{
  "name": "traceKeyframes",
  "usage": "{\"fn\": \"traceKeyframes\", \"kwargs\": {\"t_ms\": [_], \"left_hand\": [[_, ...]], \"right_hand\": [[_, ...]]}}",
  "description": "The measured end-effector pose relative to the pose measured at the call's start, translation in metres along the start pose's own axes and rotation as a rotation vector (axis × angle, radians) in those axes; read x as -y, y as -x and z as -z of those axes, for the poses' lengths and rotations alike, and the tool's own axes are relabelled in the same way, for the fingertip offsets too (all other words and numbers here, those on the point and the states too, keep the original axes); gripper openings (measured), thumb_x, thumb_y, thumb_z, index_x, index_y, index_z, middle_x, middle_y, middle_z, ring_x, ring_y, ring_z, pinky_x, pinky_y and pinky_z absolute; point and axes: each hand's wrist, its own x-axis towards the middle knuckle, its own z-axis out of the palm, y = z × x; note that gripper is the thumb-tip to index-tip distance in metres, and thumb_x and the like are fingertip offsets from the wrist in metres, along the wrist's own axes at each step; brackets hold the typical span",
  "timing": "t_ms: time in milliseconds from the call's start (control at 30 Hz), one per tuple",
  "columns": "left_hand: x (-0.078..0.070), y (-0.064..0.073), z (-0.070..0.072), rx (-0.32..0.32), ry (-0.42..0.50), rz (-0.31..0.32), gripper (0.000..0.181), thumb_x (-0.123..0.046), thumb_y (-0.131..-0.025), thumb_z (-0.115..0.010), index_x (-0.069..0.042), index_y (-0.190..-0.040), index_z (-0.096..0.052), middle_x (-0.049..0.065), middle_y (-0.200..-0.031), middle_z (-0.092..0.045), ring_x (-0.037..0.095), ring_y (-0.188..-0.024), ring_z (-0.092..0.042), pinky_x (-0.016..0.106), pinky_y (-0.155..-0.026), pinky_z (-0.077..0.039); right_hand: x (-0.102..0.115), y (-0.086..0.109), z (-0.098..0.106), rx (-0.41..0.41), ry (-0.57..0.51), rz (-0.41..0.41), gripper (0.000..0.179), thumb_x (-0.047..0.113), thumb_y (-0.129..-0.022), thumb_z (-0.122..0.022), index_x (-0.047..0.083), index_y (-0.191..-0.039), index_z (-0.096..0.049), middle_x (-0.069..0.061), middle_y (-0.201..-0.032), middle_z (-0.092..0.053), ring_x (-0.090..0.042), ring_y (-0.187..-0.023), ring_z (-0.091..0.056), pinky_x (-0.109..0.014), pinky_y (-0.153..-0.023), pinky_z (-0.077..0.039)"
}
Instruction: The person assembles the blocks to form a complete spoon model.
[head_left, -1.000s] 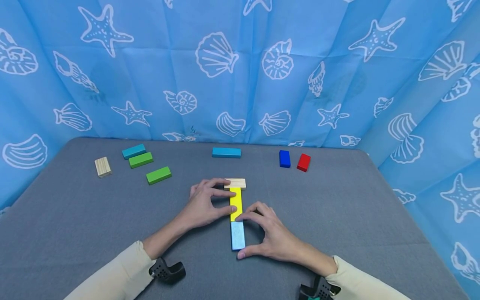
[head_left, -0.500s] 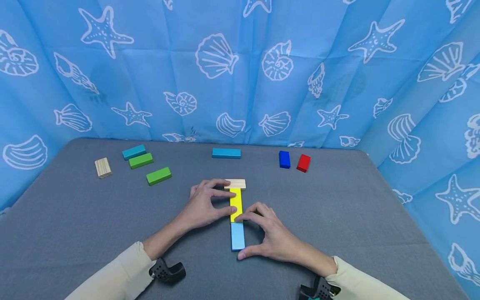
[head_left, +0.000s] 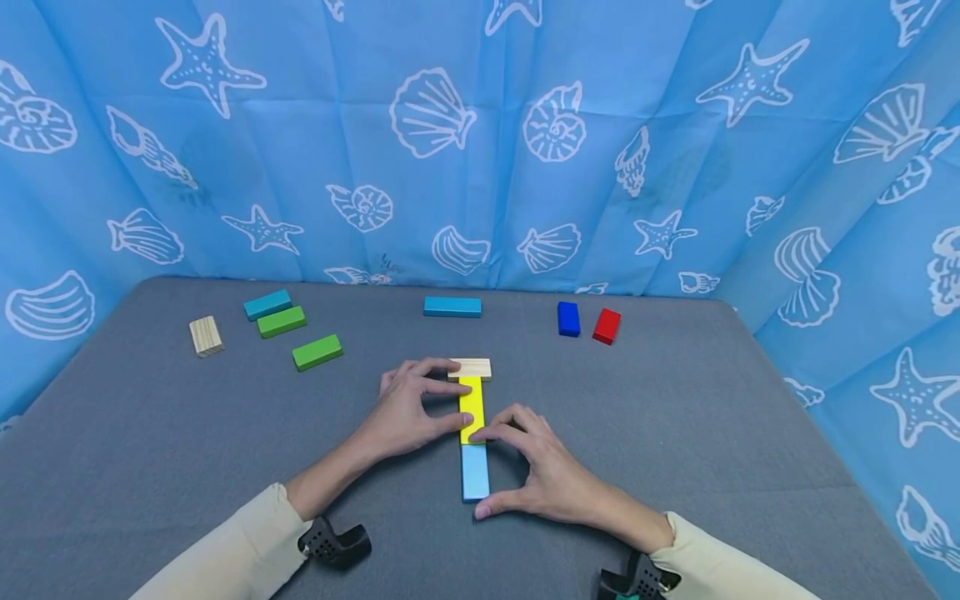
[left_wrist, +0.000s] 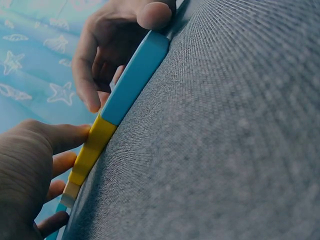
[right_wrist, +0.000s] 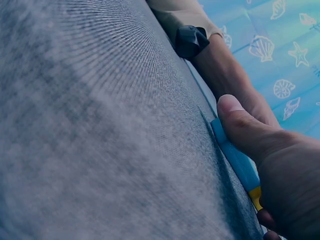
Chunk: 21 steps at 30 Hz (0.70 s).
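**Left hand (head_left: 408,408) and right hand (head_left: 540,467) truing a row**

The left hand, fingers loosely bent, rests its tips on the one yellow block (head_left: 477,406) and on a wooden block (head_left: 477,367) at the yellow's twelve o'clock end. At six o'clock, the right hand holds the light blue block (head_left: 475,473) lengthwise, thumb at its near end, index finger at the joint. The step looks like aligning these three; the next move probably calls for letting go without skewing them.

Farther out: one teal block (head_left: 452,307) towards twelve; one dark blue block (head_left: 568,319) and one red block (head_left: 607,326) near two; towards ten, two green blocks (head_left: 317,352), a second teal block (head_left: 267,304) and a second wooden block (head_left: 206,336).
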Motion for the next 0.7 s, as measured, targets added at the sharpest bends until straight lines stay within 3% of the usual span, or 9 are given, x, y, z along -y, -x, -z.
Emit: {"fn": "traceKeyframes", "kwargs": {"t_ms": [267,700], "left_hand": [[0.0,0.0,-0.001,-0.006,-0.012,0.004,0.041,-0.042,-0.084,-0.083,-0.026,-0.121,-0.076,-0.002,-0.144,-0.055,0.031,-0.134,-0.042,0.061,-0.104,-0.023],[0.002,0.0,-0.002,-0.01,0.001,0.002,0.042,-0.038,-0.083,-0.084,-0.025,-0.121,-0.077,-0.003,-0.145,-0.054,0.029,-0.134,-0.041,0.059,-0.106,-0.021]], "right_hand": [[-0.002,-0.002,0.006,-0.024,-0.106,0.003,0.066,0.047,-0.076,-0.088,0.029,-0.134,-0.063,0.01,-0.124,-0.053,-0.015,-0.117,-0.052,-0.047,-0.098,-0.043],[-0.008,-0.007,0.026,-0.095,-0.083,0.022,0.066,0.035,-0.079,-0.089,0.017,-0.136,-0.062,0.0,-0.125,-0.057,-0.022,-0.119,-0.054,-0.055,-0.099,-0.044]]}}
